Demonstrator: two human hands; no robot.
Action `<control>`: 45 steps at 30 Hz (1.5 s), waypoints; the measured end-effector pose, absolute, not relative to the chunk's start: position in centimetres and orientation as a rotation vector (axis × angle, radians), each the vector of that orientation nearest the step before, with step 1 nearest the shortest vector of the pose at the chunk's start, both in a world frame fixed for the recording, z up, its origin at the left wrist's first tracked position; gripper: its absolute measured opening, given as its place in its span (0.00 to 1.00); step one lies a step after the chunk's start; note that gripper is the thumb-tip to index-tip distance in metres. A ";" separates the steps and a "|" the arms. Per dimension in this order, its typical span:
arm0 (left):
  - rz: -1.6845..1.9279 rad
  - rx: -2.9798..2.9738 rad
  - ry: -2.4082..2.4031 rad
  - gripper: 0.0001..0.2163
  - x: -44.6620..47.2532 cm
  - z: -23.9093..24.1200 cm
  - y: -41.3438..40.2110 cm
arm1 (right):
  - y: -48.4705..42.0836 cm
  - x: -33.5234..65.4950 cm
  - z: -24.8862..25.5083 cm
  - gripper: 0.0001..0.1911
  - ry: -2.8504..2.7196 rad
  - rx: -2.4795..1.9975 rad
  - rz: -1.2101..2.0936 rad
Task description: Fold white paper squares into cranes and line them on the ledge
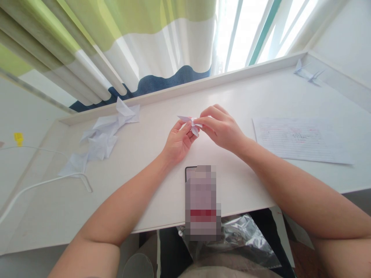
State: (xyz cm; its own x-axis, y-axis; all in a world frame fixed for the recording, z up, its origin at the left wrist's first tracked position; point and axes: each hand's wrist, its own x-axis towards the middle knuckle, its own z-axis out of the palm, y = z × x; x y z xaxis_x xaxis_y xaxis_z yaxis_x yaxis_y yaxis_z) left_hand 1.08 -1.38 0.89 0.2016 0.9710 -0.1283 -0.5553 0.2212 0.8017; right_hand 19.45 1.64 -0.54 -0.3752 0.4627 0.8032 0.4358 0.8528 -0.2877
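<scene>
My left hand [178,141] and my right hand [222,127] meet above the middle of the white desk [150,185]. Both pinch a small folded white paper piece [189,122] between their fingertips. Its pointed tip sticks out to the left above my left fingers. My left hand holds it from below, while my right hand grips it from the right with thumb and forefinger pressed together.
Several folded and crumpled white papers [101,141] lie at the left of the desk. A lined sheet [298,141] lies at the right. A phone [203,200] rests at the front edge. A folded paper figure [307,73] sits at the far right corner. A white cable [43,183] runs along the left.
</scene>
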 end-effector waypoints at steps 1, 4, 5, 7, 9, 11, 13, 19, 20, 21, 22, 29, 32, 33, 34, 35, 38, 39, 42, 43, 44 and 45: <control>1.195 0.701 0.736 0.04 1.1 0.9 -1.4 | 1.6 19.4 -0.5 0.08 -2.017 -0.656 0.028; 1.184 0.693 0.741 0.06 1.2 1.0 -1.5 | 1.6 19.2 -0.6 0.06 -2.015 -0.670 0.019; 1.179 0.688 0.745 0.06 1.2 1.1 -1.5 | 1.5 19.1 -0.6 0.06 -2.011 -0.679 0.015; 1.171 0.676 0.762 0.07 1.3 1.2 -1.5 | 1.5 18.9 -0.7 0.07 -2.000 -0.696 0.005; 1.165 0.661 0.773 0.08 1.3 1.3 -1.6 | 1.5 18.8 -0.7 0.07 -1.996 -0.708 -0.001; 1.161 0.650 0.766 0.09 1.3 1.3 -1.6 | 1.5 18.9 -0.6 0.07 -2.001 -0.713 0.005; 1.155 0.654 0.742 0.09 1.2 1.2 -1.6 | 1.5 19.0 -0.5 0.07 -2.004 -0.713 0.024; 1.111 0.711 0.724 0.12 1.0 0.9 -1.6 | 1.5 19.3 -0.4 0.05 -2.003 -0.744 0.041; 1.111 0.720 0.732 0.12 1.0 0.9 -1.7 | 1.5 19.3 -0.5 0.05 -2.006 -0.751 0.036; 1.113 0.728 0.737 0.12 1.1 0.9 -1.7 | 1.6 19.3 -0.5 0.05 -2.007 -0.754 0.029; 1.117 0.735 0.739 0.13 1.1 0.9 -1.8 | 1.6 19.3 -0.5 0.06 -2.005 -0.751 0.022; 1.098 0.754 0.762 0.13 1.3 1.3 -2.2 | 1.3 19.1 -0.2 0.06 -1.959 -0.698 0.066; 1.112 0.745 0.753 0.11 1.2 1.3 -2.1 | 1.2 19.0 -0.2 0.06 -1.956 -0.741 0.087; 1.126 0.742 0.757 0.10 1.2 1.2 -2.1 | 1.2 19.0 -0.3 0.06 -1.961 -0.748 0.087; 1.144 0.740 0.765 0.10 1.2 1.1 -2.0 | 1.1 18.9 -0.3 0.06 -1.965 -0.747 0.084; 1.161 0.737 0.774 0.10 1.2 1.0 -2.0 | 1.1 18.9 -0.3 0.07 -1.969 -0.740 0.080; 1.191 0.722 0.787 0.11 1.4 0.8 -1.8 | 1.2 18.9 -0.4 0.07 -1.965 -0.707 0.078; 1.192 0.715 0.784 0.11 1.4 0.7 -1.8 | 1.2 19.0 -0.4 0.07 -1.963 -0.693 0.083; 1.204 0.710 0.759 0.13 1.5 0.6 -1.8 | 1.5 19.1 -0.4 0.04 -1.976 -0.667 0.105; 1.210 0.712 0.753 0.13 1.5 0.6 -1.8 | 1.6 19.2 -0.4 0.04 -1.986 -0.668 0.109; 1.216 0.712 0.750 0.13 1.5 0.7 -1.8 | 1.6 19.2 -0.4 0.03 -1.997 -0.671 0.108; 1.219 0.711 0.755 0.13 1.4 0.7 -1.8 | 1.6 19.3 -0.4 0.04 -2.008 -0.672 0.103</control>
State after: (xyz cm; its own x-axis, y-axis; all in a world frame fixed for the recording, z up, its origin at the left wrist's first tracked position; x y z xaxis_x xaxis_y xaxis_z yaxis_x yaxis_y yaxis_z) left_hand 1.42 -1.81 0.72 0.1738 0.9771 -0.1227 -0.5456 0.1992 0.8140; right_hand 19.28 1.64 -0.37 -0.3692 0.4985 0.7844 0.4155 0.8435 -0.3405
